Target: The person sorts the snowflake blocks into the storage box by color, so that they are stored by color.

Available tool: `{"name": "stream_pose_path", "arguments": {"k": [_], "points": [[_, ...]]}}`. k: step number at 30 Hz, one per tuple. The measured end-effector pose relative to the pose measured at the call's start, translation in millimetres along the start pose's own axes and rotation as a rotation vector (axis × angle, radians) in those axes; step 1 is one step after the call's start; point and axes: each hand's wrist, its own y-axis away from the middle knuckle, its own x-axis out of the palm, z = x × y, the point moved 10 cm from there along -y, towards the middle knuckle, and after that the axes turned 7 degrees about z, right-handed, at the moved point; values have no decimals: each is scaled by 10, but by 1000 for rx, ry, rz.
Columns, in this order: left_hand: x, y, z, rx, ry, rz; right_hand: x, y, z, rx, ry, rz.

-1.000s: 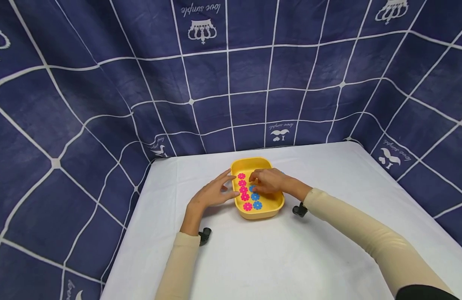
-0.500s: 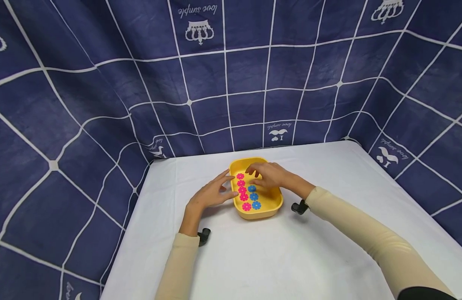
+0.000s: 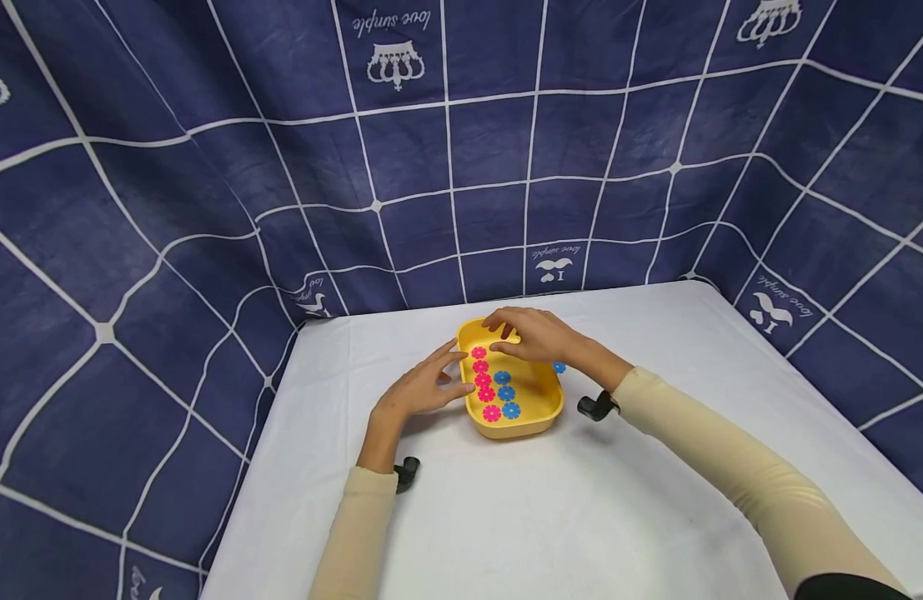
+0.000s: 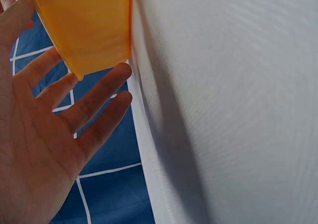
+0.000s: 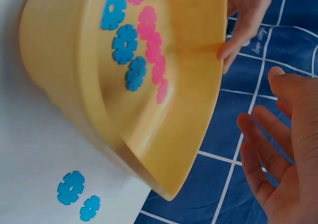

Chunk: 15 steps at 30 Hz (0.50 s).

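Observation:
In the head view, a yellow plastic tray (image 3: 515,430) holds pink snowflake discs (image 3: 480,367) in a row along its left side. Three blue snowflake discs (image 3: 506,393) lie in a second row beside them. My left hand (image 3: 419,385) is at the tray's left rim, fingers spread and thumb over the edge. The left wrist view shows its fingertips (image 4: 121,71) close to the outer wall. My right hand (image 3: 539,335) hovers over the tray's far part, fingers loosely bent. In the right wrist view nothing lies between its fingers (image 5: 258,154).
Two more blue snowflake discs (image 5: 70,187) lie on the white table outside the tray, in the right wrist view; one blue disc (image 3: 559,367) shows right of the tray in the head view. A dark blue checked curtain (image 3: 491,150) stands behind the table.
My right hand has come away from the rearmost blue disc and moved up toward the tray's far end. A blue disc right of the tray has come into view. My left hand stays put.

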Motion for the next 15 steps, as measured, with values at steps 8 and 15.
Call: {"name": "stream_pose_path", "arguments": {"k": [8, 15], "points": [[2, -8, -15, 13, -3, 2, -7, 32, 3, -4, -8, -15], [6, 6, -8, 21, 1, 6, -44, 89, -20, 4, -5, -35]]}}
